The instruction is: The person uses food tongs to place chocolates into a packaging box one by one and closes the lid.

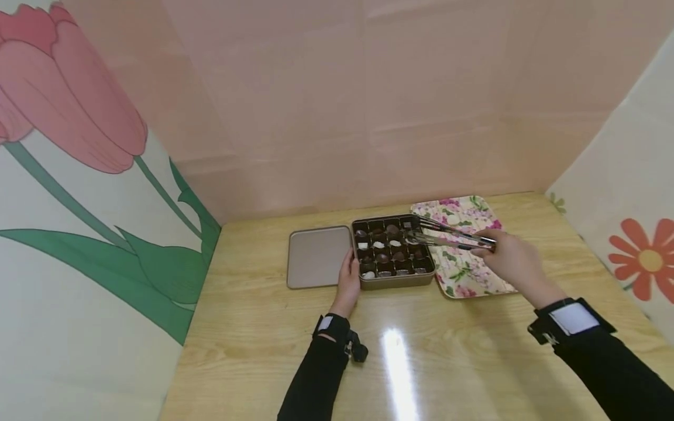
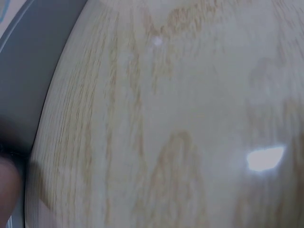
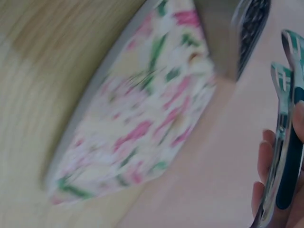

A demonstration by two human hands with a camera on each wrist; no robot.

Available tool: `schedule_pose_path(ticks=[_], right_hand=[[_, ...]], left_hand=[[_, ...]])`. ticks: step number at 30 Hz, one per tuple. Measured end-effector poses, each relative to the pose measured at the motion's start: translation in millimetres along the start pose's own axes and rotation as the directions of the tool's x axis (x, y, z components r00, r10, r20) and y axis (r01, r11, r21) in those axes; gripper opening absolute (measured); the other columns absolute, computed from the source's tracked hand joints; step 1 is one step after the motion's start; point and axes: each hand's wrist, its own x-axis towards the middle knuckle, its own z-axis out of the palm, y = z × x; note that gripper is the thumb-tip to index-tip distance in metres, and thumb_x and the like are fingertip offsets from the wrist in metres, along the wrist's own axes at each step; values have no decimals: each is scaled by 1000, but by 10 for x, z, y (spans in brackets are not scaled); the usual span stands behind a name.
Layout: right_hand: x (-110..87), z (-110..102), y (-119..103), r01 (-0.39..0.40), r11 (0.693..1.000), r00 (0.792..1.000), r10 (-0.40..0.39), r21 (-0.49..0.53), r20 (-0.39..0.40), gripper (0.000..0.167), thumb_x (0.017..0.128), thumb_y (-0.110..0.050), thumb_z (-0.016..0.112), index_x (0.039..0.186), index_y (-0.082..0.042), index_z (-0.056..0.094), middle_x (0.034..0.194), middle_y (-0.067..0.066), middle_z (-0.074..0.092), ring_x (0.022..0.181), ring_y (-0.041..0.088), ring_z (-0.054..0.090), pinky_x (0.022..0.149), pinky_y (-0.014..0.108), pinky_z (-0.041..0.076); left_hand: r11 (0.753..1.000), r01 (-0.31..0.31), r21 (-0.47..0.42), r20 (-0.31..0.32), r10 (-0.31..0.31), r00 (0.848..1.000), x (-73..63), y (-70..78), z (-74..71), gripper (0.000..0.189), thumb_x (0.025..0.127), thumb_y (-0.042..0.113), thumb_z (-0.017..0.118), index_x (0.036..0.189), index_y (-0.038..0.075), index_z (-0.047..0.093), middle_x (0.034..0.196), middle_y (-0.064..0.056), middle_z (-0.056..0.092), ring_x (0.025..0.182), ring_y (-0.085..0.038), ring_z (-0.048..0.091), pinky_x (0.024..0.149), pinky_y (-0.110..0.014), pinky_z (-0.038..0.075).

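A metal tin (image 1: 397,282) of assorted chocolates (image 1: 392,230), dark and white in a black divided insert, sits on the table. My left hand (image 1: 348,283) rests along the tin's left wall with its fingers fairly straight; part of a digit (image 2: 7,190) shows beside the tin in the left wrist view. My right hand (image 1: 508,260) grips metal tongs (image 1: 453,235) with dark handle inlays. The arms of the tongs are spread, and their tips are over the tin's right edge. Whether they touch a chocolate I cannot tell. In the right wrist view, fingers (image 3: 266,161) wrap the tongs.
The tin's flat lid (image 1: 316,257) lies against its left side. A floral tray (image 1: 474,275) is at its right, partly under the tongs and right hand. A pink wall covering (image 1: 326,117) rises behind the wooden table (image 1: 253,327).
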Motion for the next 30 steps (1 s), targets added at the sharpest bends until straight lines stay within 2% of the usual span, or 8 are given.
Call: schedule_pose_path(ticks=[3,7,14,20,25,30], right_hand=[[6,25,211,-55,998,997,56,8,-44,41,92,-24,71,122,3,62,65,11,61,49,20,42,41,32,26],[-7,105,426,-118,993,991,118,6,-56,43,93,-25,70,123,4,60,77,18,64,53,22,46,42,33,28],[4,331,694,-190,981,979,187,-38,-81,39,92,-23,69,120,4,62,77,19,64,54,24,48,41,35,29],[60,489,738,-203,979,978,201,-32,-59,41,91,-24,71,120,2,62,69,14,59,52,24,45,41,34,27],[109,565,688,-198,980,978,195,-26,-73,41,91,-25,71,120,2,63,79,22,65,52,25,48,40,36,29],[144,608,675,-231,973,972,230,-13,-50,41,94,-26,69,122,2,62,84,23,66,56,26,49,42,37,31]], left_hand=[[1000,3,-6,-11,-3,1000,5,4,-3,52,110,28,36,159,14,24,162,-12,23,146,-31,25,117,-48,24],[1000,-5,5,-28,5,1000,-1,-5,-3,51,110,23,38,158,12,26,161,-15,25,145,-34,26,116,-50,26],[999,-21,28,-42,22,999,13,-16,-11,51,110,23,39,158,13,27,161,-13,25,146,-31,25,117,-47,24],[1000,-15,22,-31,16,999,28,-12,-16,51,110,25,38,158,14,26,161,-13,24,146,-32,25,117,-48,25],[1000,-11,28,-27,12,1000,35,-8,-4,51,110,26,36,158,14,26,161,-12,24,146,-32,25,117,-48,25],[999,-12,37,-29,13,999,40,-9,14,51,110,24,37,158,13,26,161,-13,24,146,-32,25,117,-48,25]])
